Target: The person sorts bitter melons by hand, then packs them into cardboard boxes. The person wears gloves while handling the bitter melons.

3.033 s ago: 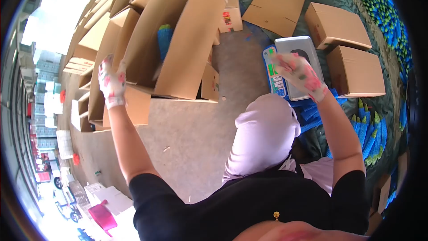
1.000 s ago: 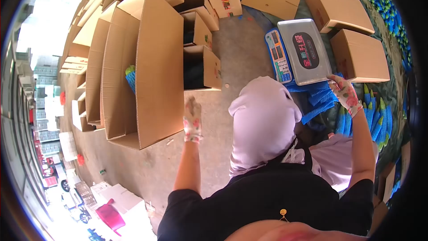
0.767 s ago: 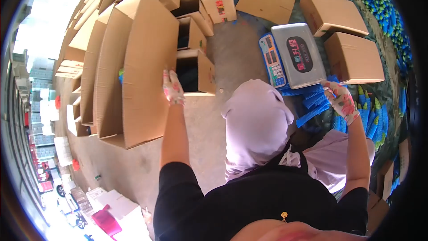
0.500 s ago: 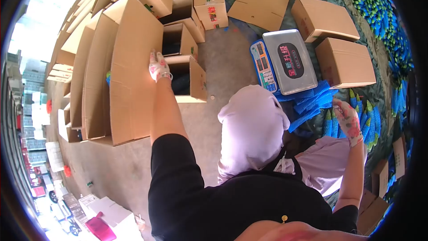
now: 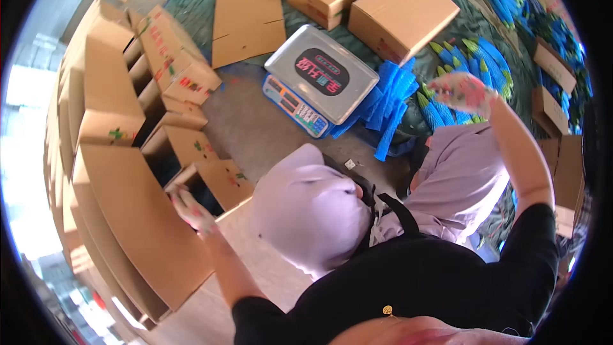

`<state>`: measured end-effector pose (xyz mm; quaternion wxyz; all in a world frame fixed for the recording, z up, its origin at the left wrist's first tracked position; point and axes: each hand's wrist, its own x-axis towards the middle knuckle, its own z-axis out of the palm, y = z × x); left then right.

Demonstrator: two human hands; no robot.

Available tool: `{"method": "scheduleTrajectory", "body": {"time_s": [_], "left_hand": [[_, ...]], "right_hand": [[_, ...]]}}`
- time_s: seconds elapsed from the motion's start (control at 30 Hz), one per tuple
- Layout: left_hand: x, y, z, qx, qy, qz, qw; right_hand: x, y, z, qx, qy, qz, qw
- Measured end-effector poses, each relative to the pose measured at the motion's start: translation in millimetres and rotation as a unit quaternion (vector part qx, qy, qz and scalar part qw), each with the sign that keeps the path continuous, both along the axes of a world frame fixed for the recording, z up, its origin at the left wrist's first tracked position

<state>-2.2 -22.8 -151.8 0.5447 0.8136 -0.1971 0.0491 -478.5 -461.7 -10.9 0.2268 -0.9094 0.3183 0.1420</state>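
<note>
My left hand [image 5: 191, 211], in a white glove with red marks, rests at the upper edge of a large open cardboard box [image 5: 137, 217] on the left. Its fingers lie together over that edge, and what they grip is hard to make out. My right hand [image 5: 464, 92], gloved the same way, is raised with bent fingers over bitter gourds in blue net sleeves [image 5: 488, 67]. Whether it holds anything is unclear. Between the hands stands a scale with a steel pan [image 5: 322, 73], and blue net sleeves [image 5: 389, 99] lie against its right side.
Two closed cartons [image 5: 402, 16] stand beyond the scale, beside a flat cardboard sheet [image 5: 249, 16]. Smaller open boxes [image 5: 223, 182] and a printed carton [image 5: 175, 57] are at the left. More cartons [image 5: 552, 108] and netted produce lie at the far right.
The view has turned to the right, so the scale and boxes appear further left. My left hand remains by the large box's edge; my right hand has moved up over the netted gourds.
</note>
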Motion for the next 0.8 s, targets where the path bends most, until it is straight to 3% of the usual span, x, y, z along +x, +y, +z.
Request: {"method": "scheduleTrajectory", "body": {"time_s": [0.07, 0.17, 0.27, 0.37, 0.43, 0.47, 0.5, 0.57, 0.67, 0.8], "left_hand": [[-51.7, -10.6, -25.0, -0.045, 0.128, -0.076, 0.988], [-116.2, -34.0, -47.6, 0.001, 0.311, -0.135, 0.941], [-137.8, -62.2, -67.5, 0.004, 0.390, -0.129, 0.912], [-137.2, -97.7, -79.6, 0.041, 0.406, -0.115, 0.906], [-133.0, -131.1, -74.1, 0.178, 0.394, -0.158, 0.888], [-130.9, -147.9, -76.7, 0.312, 0.381, -0.200, 0.847], [-135.8, -160.7, -87.6, 0.314, 0.379, -0.198, 0.848], [-150.1, -176.2, -110.1, 0.224, 0.435, -0.191, 0.851], [-157.5, -184.6, -131.1, 0.184, 0.457, -0.203, 0.846], [-141.0, -192.5, -138.5, 0.186, 0.412, -0.253, 0.855]], "right_hand": [[9.4, -32.3, -7.2, -0.007, 0.089, 0.028, 0.996], [19.2, -90.4, -47.3, -0.064, 0.046, 0.039, 0.996], [44.9, -154.4, -112.7, -0.111, -0.006, 0.038, 0.993], [101.4, -207.0, -134.5, -0.142, -0.025, 0.010, 0.990], [141.1, -245.3, -147.5, -0.148, -0.027, -0.005, 0.989], [159.6, -268.7, -156.3, -0.180, 0.023, -0.025, 0.983], [173.2, -291.7, -168.8, -0.210, 0.075, -0.046, 0.974], [186.4, -331.7, -196.3, -0.237, 0.074, 0.000, 0.969], [193.8, -370.6, -237.4, -0.276, 0.165, 0.068, 0.944], [168.7, -339.4, -170.2, -0.286, 0.221, 0.208, 0.909]]}}
